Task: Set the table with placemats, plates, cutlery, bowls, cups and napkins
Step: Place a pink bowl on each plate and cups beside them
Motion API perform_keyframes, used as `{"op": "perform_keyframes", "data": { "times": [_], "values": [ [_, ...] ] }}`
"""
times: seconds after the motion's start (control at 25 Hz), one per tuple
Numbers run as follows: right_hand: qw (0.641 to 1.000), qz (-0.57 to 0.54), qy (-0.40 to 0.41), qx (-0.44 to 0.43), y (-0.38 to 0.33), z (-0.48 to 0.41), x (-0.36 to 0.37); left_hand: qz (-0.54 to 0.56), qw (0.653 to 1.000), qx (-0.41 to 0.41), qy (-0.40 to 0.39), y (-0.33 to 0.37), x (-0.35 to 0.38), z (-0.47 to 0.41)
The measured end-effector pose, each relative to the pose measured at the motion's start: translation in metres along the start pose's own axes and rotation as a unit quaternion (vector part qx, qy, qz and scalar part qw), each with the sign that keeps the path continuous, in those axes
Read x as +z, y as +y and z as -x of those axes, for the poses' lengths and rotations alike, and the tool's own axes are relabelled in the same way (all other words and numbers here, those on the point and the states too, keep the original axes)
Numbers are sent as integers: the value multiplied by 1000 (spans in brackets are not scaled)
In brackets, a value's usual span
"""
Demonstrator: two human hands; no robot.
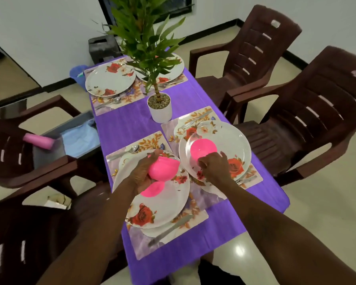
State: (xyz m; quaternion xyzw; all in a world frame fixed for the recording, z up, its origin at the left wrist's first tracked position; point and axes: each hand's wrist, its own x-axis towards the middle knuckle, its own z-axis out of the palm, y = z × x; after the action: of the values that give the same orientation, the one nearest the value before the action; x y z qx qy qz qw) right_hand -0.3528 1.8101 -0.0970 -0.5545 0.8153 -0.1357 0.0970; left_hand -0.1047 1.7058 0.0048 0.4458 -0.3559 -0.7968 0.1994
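Observation:
The purple-clothed table [127,124] carries floral placemats with white rose-print plates and cutlery. My left hand [142,173] holds a tilted pink bowl [162,168] above the near left plate [162,204]; another pink bowl [152,189] shows just beneath it, and I cannot tell whether it rests on the plate. A third pink bowl [202,148] sits upright on the near right plate [234,145], and my right hand [213,164] has its fingers at that bowl's near rim. Two far plates, one at far left [109,81] and one at far right [173,68], carry no bowl.
A potted plant in a white pot [159,109] stands mid-table. Brown plastic chairs surround it, at right [317,112] and left [19,161]. A grey bin [49,140] with blue cloth and a pink roll [38,140] sit left of the table. A knife [173,227] lies by the near plate.

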Motion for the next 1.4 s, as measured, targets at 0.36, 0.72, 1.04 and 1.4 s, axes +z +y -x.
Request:
{"op": "perform_keyframes", "data": {
  "times": [0.36, 0.72, 1.04, 1.4],
  "values": [
    [913, -399, 87, 4, 9, 34, -62, -17, 999, 16, 41, -33, 96, 0],
    [854, -511, 49, 84, 53, 113, -99, 29, 999, 19, -23, -91, 189, 14],
    [767, -614, 22, 184, 180, 177, -144, -78, 989, -16, -126, -163, 305, 17],
    [800, -565, 69, 188, 428, 180, -214, -110, 984, -17, -142, -225, 550, -65]
  ]
}}
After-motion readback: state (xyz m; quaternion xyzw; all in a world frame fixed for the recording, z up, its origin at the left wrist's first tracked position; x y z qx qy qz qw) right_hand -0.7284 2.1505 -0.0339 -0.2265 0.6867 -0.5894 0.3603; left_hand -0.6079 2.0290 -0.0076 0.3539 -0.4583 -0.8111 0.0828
